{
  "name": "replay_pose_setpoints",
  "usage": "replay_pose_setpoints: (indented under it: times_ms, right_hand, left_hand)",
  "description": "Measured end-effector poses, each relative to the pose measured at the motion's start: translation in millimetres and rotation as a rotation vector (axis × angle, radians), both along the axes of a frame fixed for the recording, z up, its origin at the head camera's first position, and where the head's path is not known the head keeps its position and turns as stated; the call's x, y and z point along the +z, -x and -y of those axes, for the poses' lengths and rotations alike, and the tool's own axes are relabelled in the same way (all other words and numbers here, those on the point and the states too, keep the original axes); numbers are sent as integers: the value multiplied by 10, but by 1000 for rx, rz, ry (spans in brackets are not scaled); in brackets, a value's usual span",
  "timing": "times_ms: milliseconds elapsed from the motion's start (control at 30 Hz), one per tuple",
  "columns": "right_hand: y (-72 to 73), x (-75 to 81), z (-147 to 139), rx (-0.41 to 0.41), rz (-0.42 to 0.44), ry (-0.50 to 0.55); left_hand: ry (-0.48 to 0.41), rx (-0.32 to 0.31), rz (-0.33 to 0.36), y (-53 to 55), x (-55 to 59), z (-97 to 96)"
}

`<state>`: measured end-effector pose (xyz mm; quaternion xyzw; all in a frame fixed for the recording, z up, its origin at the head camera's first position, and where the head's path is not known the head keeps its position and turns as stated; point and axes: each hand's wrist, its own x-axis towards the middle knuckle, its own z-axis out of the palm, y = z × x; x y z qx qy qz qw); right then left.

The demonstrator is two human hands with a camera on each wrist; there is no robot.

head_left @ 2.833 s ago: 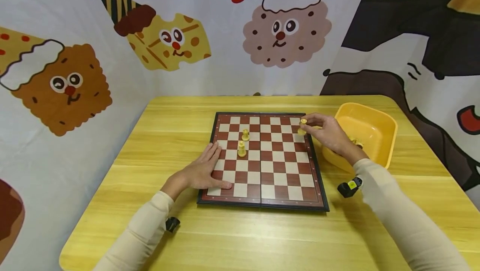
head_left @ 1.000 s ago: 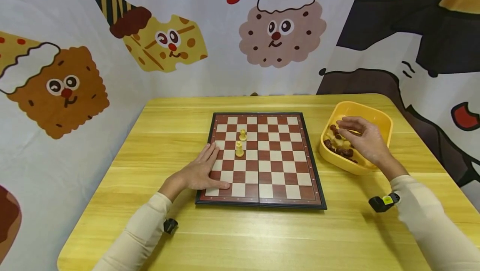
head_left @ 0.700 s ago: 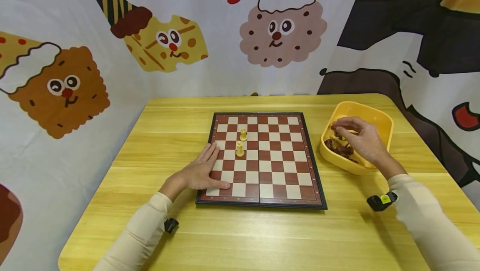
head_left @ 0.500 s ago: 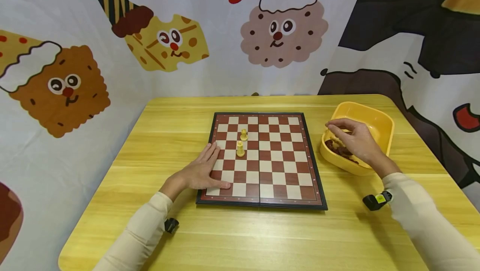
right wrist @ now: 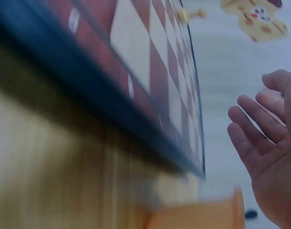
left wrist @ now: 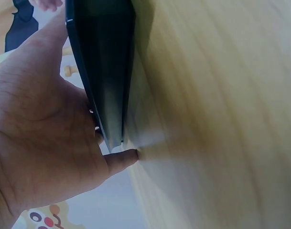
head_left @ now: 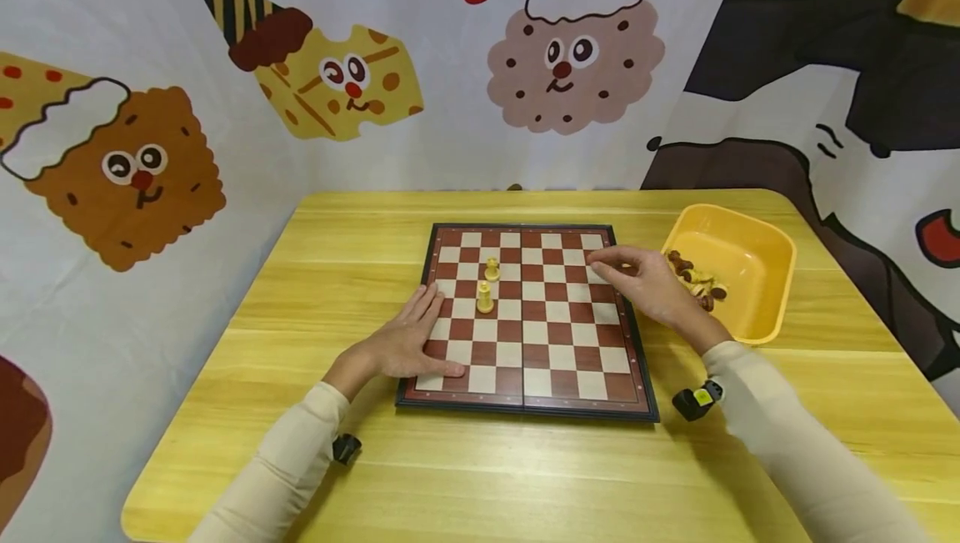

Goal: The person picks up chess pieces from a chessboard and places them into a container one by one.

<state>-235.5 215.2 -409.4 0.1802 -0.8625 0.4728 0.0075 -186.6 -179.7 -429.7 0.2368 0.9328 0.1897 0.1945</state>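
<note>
A red-and-white chessboard [head_left: 555, 334] with a dark rim lies on the table. Two pale yellow chess pieces stand on its left half, a taller chess piece [head_left: 484, 299] in front of a shorter chess piece [head_left: 491, 269]. My left hand [head_left: 405, 339] rests on the board's left edge, fingers spread and thumb lying on the near squares. From the left wrist view, the palm of that hand [left wrist: 49, 124] sits against the dark rim. Over the board's far right edge is my right hand [head_left: 648, 280], thumb and index finger close together; no piece shows between them. Its other fingers [right wrist: 253, 133] are loosely extended in the right wrist view.
A yellow plastic box [head_left: 765, 276] stands right of the board, holding several brown and pale chess pieces [head_left: 697, 280]. The wooden table [head_left: 480, 476] extends around the board. Behind it hangs a cloth [head_left: 450, 159] printed with cartoon food.
Earlier my right hand held a pale chess piece at the board's right edge, then was over the box without it. It has since moved left to the board. The left hand stays put.
</note>
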Motion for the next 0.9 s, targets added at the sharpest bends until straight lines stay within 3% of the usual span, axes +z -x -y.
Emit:
replay_pose_setpoints:
  times_ms: [233,500,700,900]
  right_hand:
    - [51,-111,468,117,27,20]
    - [88,-119,946,215,87,1]
    - [139,-205,1230,252,146,-27]
    - [147,-268,1378,279,123,-34]
  left_hand:
    - [-11,-10,-8,24,-26,-4]
    - [-9,-11,-5,31,-8,-3]
    - [0,2,4,37,-19,-3]
    - [-4,5,7,35,-15,8]
